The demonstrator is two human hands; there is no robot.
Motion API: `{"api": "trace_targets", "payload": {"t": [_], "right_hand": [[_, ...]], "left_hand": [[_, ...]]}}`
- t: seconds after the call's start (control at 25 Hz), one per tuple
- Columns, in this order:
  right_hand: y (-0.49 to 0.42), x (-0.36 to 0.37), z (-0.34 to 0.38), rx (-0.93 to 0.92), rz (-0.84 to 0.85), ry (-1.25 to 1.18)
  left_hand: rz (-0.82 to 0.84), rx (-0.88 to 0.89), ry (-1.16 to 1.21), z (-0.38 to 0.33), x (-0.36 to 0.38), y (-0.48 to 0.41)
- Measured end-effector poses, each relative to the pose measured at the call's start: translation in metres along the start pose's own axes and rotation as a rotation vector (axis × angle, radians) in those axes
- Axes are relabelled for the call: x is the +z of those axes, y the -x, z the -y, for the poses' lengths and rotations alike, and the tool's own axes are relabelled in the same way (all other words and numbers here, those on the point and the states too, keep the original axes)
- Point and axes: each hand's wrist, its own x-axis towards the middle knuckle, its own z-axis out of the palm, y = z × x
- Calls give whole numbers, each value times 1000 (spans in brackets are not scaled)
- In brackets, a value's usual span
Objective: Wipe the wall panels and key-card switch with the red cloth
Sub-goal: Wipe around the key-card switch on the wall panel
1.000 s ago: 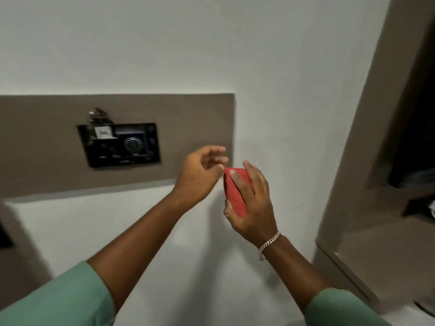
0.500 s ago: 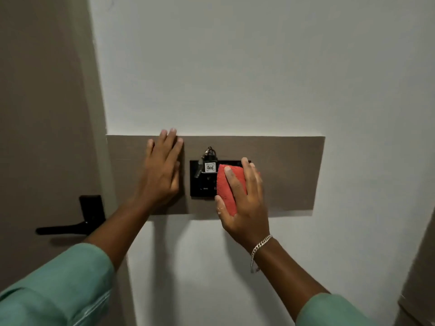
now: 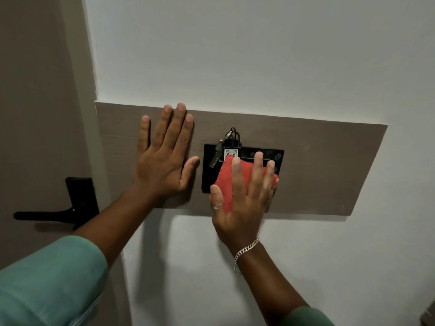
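A brown wall panel [image 3: 324, 170] runs across the white wall. In its middle sits the black key-card switch [image 3: 209, 170], with a key tag and keys [image 3: 229, 147] hanging from its top slot. My right hand [image 3: 244, 198] presses the folded red cloth [image 3: 227, 184] flat against the lower part of the switch, fingers spread over the cloth. My left hand [image 3: 166, 156] lies flat on the panel just left of the switch, palm down, fingers spread, holding nothing.
A brown door [image 3: 35, 114] with a black lever handle [image 3: 58, 211] stands at the left, its frame right beside the panel's left end. White wall [image 3: 235, 55] surrounds the panel above, below and to the right.
Over the last second my view swung left to face the panel. My right hand brought the cloth onto the switch and slid it lower and rightwards. My left hand went flat on the panel.
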Motion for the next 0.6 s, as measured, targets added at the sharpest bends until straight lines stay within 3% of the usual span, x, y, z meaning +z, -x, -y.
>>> {"api": "trace_targets", "payload": {"t": [0.12, 0.28, 0.44, 0.6], "right_hand": [[7, -3, -14, -165, 14, 30], [-4, 1, -4, -42, -16, -21], [1, -4, -19, -248, 33, 47], [-4, 1, -19, -116, -7, -5]], "left_hand": [[-21, -4, -6, 0, -1, 2], [-26, -3, -14, 0, 1, 1], [-22, -3, -14, 0, 1, 1], [-19, -6, -17, 0, 1, 0]]}}
